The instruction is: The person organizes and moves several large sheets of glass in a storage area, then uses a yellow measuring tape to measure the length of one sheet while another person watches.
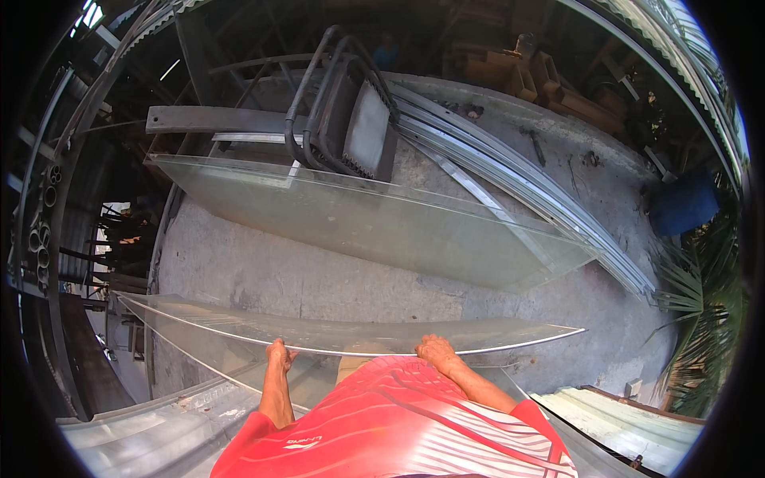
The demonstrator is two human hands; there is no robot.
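A long, clear glass sheet (358, 330) stands upright just in front of my body, its pale top edge running from left to right. Curled over that edge left of centre is my left hand (280, 355). My right hand (436, 351) grips the same edge farther right, fingers bent around it. Below the left part, between me and the held sheet, another clear pane (203, 350) shows its slanting edge. Ahead, apart from my hands, a second large glass sheet (358, 219) leans against a dark metal frame.
Behind the far glass stand a dark tubular frame (301, 95) and a grey beam (215, 119). Long metal profiles (510, 179) lie at the right on the concrete floor (239, 255). A blue barrel (684, 205) and palm leaves (693, 295) are at far right; stacked pipes (44, 239) sit left.
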